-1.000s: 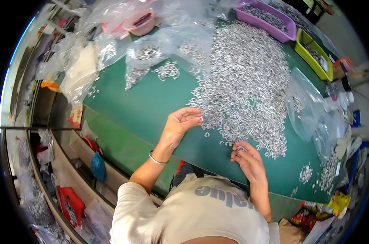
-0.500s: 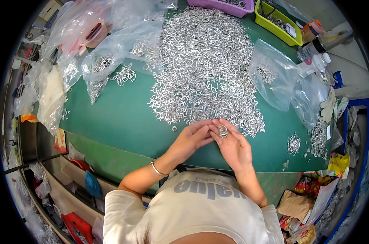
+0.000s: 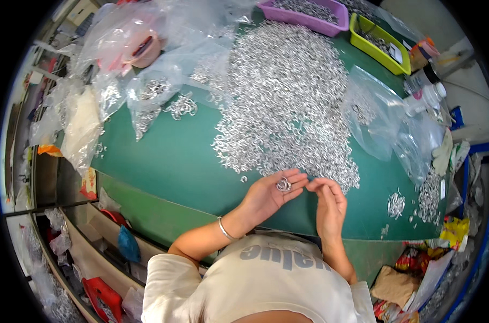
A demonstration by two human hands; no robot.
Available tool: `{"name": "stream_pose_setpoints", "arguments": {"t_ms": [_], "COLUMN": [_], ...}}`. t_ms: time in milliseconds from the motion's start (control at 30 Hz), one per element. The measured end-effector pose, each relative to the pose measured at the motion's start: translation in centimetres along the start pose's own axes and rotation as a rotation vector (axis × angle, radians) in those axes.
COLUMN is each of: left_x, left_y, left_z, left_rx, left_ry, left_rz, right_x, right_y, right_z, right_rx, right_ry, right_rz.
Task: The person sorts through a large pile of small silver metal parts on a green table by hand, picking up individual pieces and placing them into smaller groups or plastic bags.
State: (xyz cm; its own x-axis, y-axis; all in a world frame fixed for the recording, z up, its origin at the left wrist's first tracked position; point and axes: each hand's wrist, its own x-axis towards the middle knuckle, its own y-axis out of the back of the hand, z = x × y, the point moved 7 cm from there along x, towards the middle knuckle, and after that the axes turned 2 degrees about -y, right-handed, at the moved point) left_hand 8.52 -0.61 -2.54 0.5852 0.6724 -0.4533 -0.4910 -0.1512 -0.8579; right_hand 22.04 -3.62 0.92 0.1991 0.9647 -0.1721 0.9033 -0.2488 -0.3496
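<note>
My left hand [image 3: 268, 192] is turned palm up, fingers stretched out, with a few small silver metal rings [image 3: 283, 184] lying at the base of the fingers. My right hand [image 3: 330, 204] is just to its right, thumb and fingertips closed together by the left fingertips. Anything between those right fingertips is too small to make out. Directly beyond both hands spreads a large heap of curved silver metal pieces [image 3: 287, 97] on the green table [image 3: 174, 161]. One loose piece [image 3: 244, 178] lies left of the heap's near edge.
Clear plastic bags [image 3: 163, 81] and a pink basket [image 3: 146, 51] crowd the far left. A purple tray [image 3: 309, 24] and a yellow-green tray [image 3: 382, 48] stand at the back. On the right are a plastic bag [image 3: 376, 124], a white bottle [image 3: 427, 99] and small piles of metal pieces [image 3: 396, 204].
Rings that showed on my right hand now show on my left palm. The left hand has turned palm up, and the right fingers have curled into a pinch. The whole view has shifted slightly.
</note>
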Motion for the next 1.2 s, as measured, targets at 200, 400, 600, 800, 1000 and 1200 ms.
{"name": "stream_pose_setpoints", "arguments": {"t_ms": [200,400,600,800,1000,1200], "left_x": [-0.6,-1.4,-2.7,-4.6,-4.3,-2.8], "left_y": [1.1,2.5,4.7,8.4,4.5,1.2], "left_z": [2.6,6.1,14.4,32.0,28.6,16.9], "left_rx": [0.047,-0.114,-0.366,-0.222,0.142,1.054], "left_ry": [-0.148,-0.307,-0.606,-1.201,-1.270,-1.014], "left_rz": [0.101,0.183,0.253,0.338,0.506,0.291], "right_x": [0.2,0.0,0.0,0.0,0.1,1.4], "right_y": [0.7,0.2,1.0,0.1,1.1,3.7], "right_z": [2.0,3.1,3.2,3.6,3.0,-1.4], "right_rx": [0.097,0.057,0.046,0.036,-0.001,-0.855], "right_ry": [-0.137,-0.211,-0.195,-0.216,-0.192,0.310], "right_rz": [0.002,-0.083,-0.075,-0.119,-0.069,0.091]}}
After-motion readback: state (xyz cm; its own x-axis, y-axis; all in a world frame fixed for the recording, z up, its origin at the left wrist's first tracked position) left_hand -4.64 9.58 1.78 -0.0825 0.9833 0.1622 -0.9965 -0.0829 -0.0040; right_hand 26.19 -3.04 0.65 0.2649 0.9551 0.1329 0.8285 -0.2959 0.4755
